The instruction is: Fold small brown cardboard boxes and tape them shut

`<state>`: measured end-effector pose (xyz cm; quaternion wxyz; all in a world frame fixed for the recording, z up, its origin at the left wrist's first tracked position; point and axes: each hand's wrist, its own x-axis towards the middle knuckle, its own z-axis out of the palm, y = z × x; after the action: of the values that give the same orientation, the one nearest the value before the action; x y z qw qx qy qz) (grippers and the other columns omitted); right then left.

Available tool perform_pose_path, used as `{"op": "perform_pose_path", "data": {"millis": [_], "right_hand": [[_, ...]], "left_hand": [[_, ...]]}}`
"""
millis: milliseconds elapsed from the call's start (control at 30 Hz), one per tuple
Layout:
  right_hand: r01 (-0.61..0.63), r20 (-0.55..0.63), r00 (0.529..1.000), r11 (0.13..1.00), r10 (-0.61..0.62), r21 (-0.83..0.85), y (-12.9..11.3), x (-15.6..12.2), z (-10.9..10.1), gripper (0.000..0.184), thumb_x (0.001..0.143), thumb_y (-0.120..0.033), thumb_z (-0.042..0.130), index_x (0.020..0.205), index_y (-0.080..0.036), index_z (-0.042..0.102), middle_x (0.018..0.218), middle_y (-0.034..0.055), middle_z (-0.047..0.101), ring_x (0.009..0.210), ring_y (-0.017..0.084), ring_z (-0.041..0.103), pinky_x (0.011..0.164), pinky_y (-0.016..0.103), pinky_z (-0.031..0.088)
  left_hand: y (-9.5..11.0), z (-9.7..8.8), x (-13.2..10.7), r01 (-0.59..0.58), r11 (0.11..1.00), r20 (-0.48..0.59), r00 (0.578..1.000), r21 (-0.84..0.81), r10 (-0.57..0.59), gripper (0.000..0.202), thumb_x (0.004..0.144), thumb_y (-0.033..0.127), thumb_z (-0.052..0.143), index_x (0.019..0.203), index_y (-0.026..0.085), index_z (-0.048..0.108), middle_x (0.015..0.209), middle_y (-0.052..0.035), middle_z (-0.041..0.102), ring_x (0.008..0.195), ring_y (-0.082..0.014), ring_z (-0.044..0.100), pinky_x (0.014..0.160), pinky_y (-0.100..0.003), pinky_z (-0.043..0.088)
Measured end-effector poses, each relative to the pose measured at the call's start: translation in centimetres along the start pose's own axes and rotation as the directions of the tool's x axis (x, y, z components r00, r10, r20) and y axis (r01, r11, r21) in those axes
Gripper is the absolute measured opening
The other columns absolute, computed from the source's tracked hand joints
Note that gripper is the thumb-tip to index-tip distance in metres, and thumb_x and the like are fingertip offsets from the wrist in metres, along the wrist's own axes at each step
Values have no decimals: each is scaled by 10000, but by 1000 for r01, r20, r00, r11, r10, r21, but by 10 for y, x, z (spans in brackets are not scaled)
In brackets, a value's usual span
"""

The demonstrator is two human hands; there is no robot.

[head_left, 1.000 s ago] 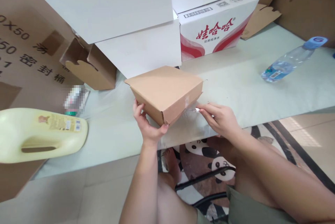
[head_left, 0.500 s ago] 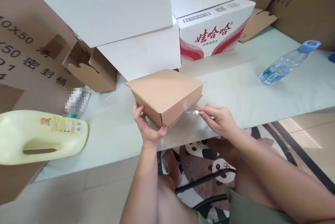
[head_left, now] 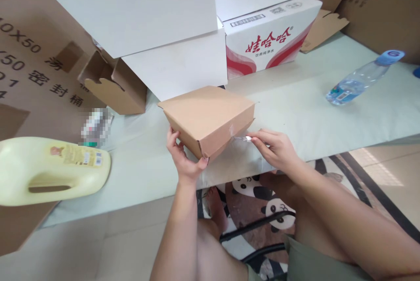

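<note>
The left grip (head_left: pixel 187 163) clasped a cardboard box (head_left: pixel 210 112), seemingly not yet opened; the right grip (head_left: pixel 277 146) pinched a slim white-ended tool (head_left: pixel 247 139), clear tape (head_left: pixel 231 130) just beyond.

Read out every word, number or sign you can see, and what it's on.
"娃哈哈", with "®": white-red box.
"饮用纯净水": same white-red box.
"0X50 汤": big left carton, start cut off by the picture edge.
"50 密封桶", "1", "4": big left carton, lower down, starts cut off.
Too small or blurred: jug label, bottle label, right carton, barcode, pixelated packet.
None seen: held box.
</note>
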<state>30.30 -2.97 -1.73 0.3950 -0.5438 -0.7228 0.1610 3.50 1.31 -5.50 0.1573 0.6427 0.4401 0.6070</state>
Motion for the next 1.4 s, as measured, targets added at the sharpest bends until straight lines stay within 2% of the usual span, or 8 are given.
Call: {"op": "perform_pose_path", "data": {"millis": [400, 600, 833, 1233, 1400], "right_hand": [[-2, 44, 999, 999, 0, 44, 1, 0, -1, 335, 996, -380, 477, 987, -227, 775, 806, 54, 736, 685, 160, 670, 631, 277, 495], [36, 13, 999, 999, -37, 40, 3, 0, 0, 318, 999, -351, 487, 983, -211, 772, 823, 55, 752, 689, 153, 684, 627, 265, 501], [62, 6, 998, 998, -62, 29, 3, 0, 0, 297, 999, -318, 485, 958, -205, 756, 802, 49, 751, 686, 151, 686, 624, 262, 498], [78, 16, 997, 997, -78, -11, 6, -1, 1, 295, 997, -310, 494, 942, -192, 758, 791, 42, 761, 679, 143, 692, 619, 248, 479], [96, 11, 995, 995, -96, 5, 5, -1, 0, 294, 999, -318, 508, 952, -191, 769, 773, 38, 756, 654, 134, 684, 602, 242, 478]], "left_hand": [[-1, 0, 1, -15, 1000, 10, 1000, -27, 15, 1002, 540, 843, 698, 1319, 297, 383, 1575, -186, 277, 1473, -377, 313, 936, -423, 477], [-4, 1, -1, -23, 1000, 21, 999, -14, 24, 1024, 545, 878, 665, 1338, 302, 368, 1570, -176, 296, 1471, -362, 326, 955, -417, 475], [-7, 0, -2, -43, 997, 23, 999, -70, 44, 980, 579, 799, 722, 1360, 310, 389, 1538, -166, 348, 1463, -356, 342, 982, -436, 469], [-4, -2, -1, -39, 999, 39, 998, -34, 41, 972, 577, 814, 703, 1342, 303, 388, 1518, -168, 359, 1444, -368, 364, 946, -439, 481], [-5, -3, -2, -33, 999, 53, 998, -33, 35, 991, 568, 832, 694, 1345, 300, 386, 1555, -175, 321, 1456, -364, 347, 938, -430, 486]]}}
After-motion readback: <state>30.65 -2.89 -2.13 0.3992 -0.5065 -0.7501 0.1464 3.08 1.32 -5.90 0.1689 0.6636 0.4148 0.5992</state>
